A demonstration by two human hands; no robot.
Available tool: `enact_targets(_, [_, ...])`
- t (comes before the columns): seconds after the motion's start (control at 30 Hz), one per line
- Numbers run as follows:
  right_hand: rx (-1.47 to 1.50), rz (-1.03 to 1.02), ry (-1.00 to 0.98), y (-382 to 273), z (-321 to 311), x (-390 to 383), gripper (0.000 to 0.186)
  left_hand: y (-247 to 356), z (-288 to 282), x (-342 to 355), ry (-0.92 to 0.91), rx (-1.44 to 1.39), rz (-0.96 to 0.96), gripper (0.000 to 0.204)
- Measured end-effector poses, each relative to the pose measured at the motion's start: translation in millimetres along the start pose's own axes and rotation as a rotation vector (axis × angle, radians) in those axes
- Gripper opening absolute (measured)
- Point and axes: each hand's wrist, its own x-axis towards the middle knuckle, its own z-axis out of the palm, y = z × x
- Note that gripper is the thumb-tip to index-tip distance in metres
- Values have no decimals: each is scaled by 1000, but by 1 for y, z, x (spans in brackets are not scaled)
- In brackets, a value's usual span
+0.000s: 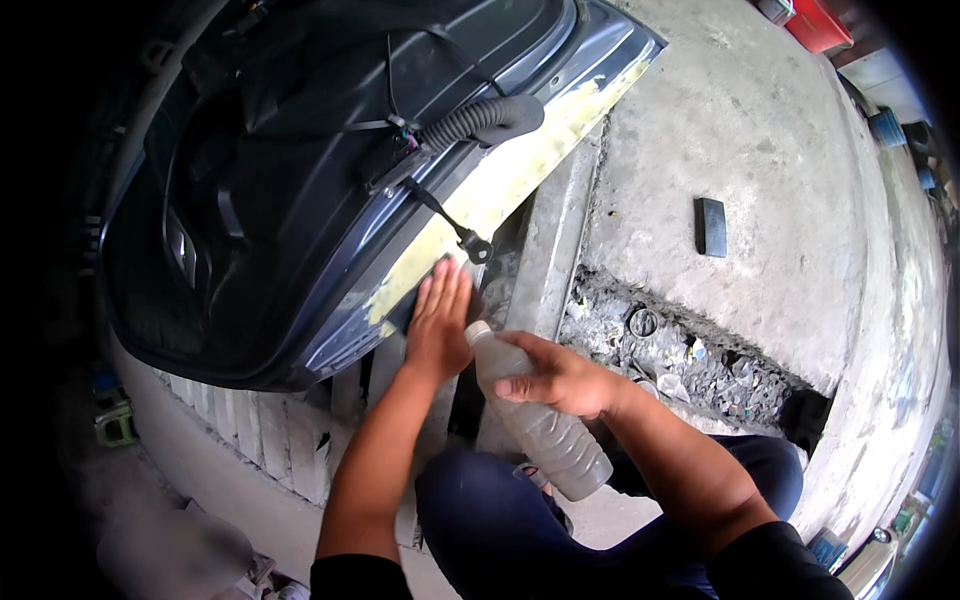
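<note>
A dark car door or hatch panel (pixel 240 150) lies with its inner side up, a pale yellow filler strip (pixel 490 190) along its near edge. My left hand (pixel 440 315) presses long fingers against that edge over a dark pad (pixel 408 312), mostly hidden under them. My right hand (pixel 560 375) is closed around a translucent, ribbed plastic bottle (pixel 545 445), tilted with its white cap end up beside my left hand. A corrugated black hose (pixel 480 122) and a dangling black strap fitting (pixel 478 248) sit just beyond my hands.
A black block (pixel 710 226) rests on the concrete floor (pixel 700 110) at right, near a broken rubble-filled trench (pixel 680 350). Concrete ledges run beneath the panel. A red container (pixel 815 22) stands at top right; green plastic items (pixel 113 425) sit at far left.
</note>
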Motion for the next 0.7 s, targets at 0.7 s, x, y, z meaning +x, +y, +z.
enact_targets(0.7, [-187,4,19,-7,-3,-2,87,-21,-28,-64,-243,154,-101,76])
